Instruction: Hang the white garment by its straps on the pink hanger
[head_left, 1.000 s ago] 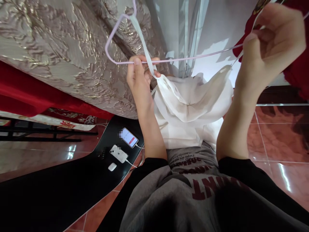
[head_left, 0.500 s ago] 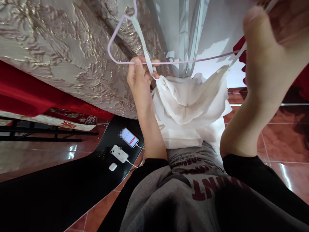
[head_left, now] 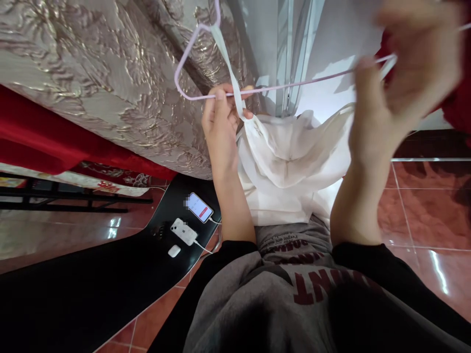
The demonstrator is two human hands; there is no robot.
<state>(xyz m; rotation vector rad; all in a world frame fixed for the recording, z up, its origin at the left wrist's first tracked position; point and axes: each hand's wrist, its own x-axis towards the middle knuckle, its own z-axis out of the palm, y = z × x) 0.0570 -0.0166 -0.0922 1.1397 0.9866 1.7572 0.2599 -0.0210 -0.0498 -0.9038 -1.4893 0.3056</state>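
Note:
A pale lilac wire hanger (head_left: 287, 87) is held up in front of me, with a white strappy garment (head_left: 294, 162) hanging from it. My left hand (head_left: 221, 122) is closed on the hanger's lower bar, pinching the garment's left strap (head_left: 231, 73) against it. My right hand (head_left: 401, 83) is raised at the hanger's right end, by the other strap. It is smeared by motion, so I cannot see how its fingers lie.
A gold-patterned curtain (head_left: 91, 73) hangs at the left over red fabric (head_left: 44, 132). On a black table (head_left: 91, 279) lie two phones (head_left: 199, 207) on cables and a small white case (head_left: 174, 251). The floor is glossy red tile (head_left: 423, 206).
The hanger and garment have shifted slightly right and up. My right hand has kept moving about the hanger's right end; my left hand keeps its hold.

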